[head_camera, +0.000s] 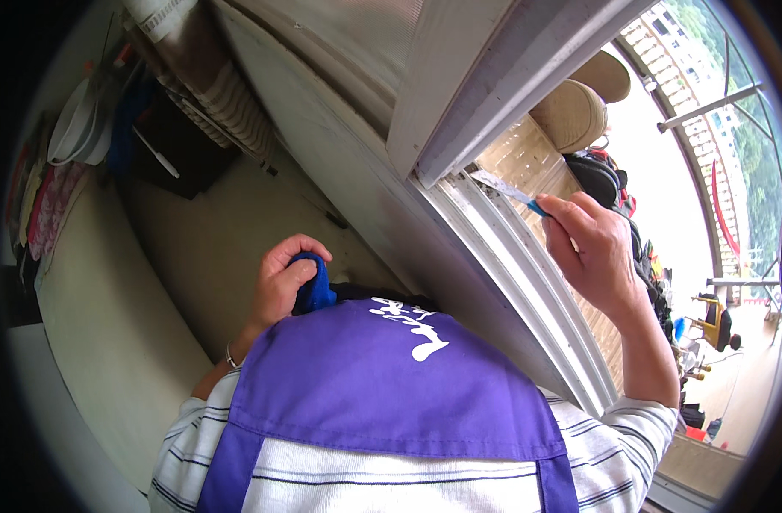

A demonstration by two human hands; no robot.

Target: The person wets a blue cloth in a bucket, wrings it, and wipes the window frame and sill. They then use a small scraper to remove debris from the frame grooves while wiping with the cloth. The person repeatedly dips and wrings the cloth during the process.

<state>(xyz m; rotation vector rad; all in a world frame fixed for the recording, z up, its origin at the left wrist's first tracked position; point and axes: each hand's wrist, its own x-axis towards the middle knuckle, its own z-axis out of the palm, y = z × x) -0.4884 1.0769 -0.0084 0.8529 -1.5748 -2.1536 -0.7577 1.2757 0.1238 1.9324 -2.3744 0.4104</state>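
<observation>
My right hand (593,253) pinches the blue handle of a slim tool with a flat, pale blade (503,186). The blade's far end reaches the corner where the white sliding-window track (516,256) meets the upright sash frame (471,109). Dark dirt specks the grooves around that corner. To the left, in front of the purple apron (391,378), my left hand (282,276) grips a folded blue cloth (315,285). Part of the cloth is hidden behind the fingers and the apron.
Outside the track runs a tan tiled ledge (525,151), with shoes (570,118) and assorted items along it. A balustrade (692,96) stands beyond. Indoors, a white bucket (80,128) and folded fabrics (54,211) lie at the far left. A pale wall (340,154) rises below the window.
</observation>
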